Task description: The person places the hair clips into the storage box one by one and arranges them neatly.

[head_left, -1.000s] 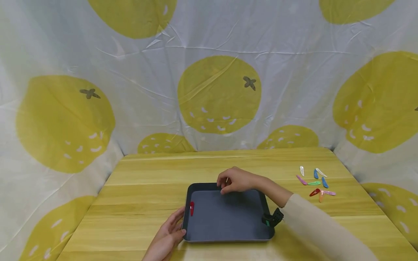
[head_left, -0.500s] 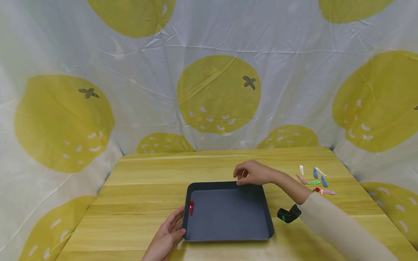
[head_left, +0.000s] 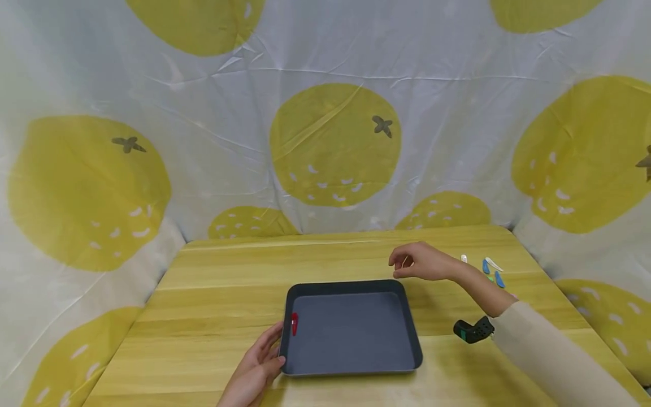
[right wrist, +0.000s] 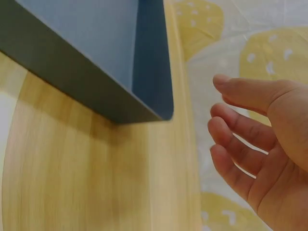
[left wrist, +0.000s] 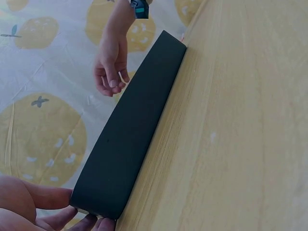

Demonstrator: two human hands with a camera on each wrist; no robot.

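A dark grey rectangular baking tray (head_left: 356, 336) lies on the wooden table in front of me. One red snap hair clip (head_left: 294, 324) rests inside it, by the left wall. My left hand (head_left: 253, 364) holds the tray at its near left corner, the thumb at the rim and the other fingers along the outer wall. Beyond the tray's far right corner, my right hand (head_left: 424, 262) hovers in the air. Its fingers (right wrist: 240, 130) bend loosely and hold nothing. Part of the hair clips on the table is hidden behind the right forearm.
Right of the right hand lie loose hair clips, among them a blue clip (head_left: 499, 279) and a white clip (head_left: 493, 264). A black wrist camera (head_left: 473, 330) hangs under the right wrist. A fruit-patterned curtain (head_left: 335, 141) closes off the table's back and sides.
My right hand has moved right, from above the tray to past its far right corner, covering several clips with the forearm. The left hand stays on the tray, and the red clip stays inside.
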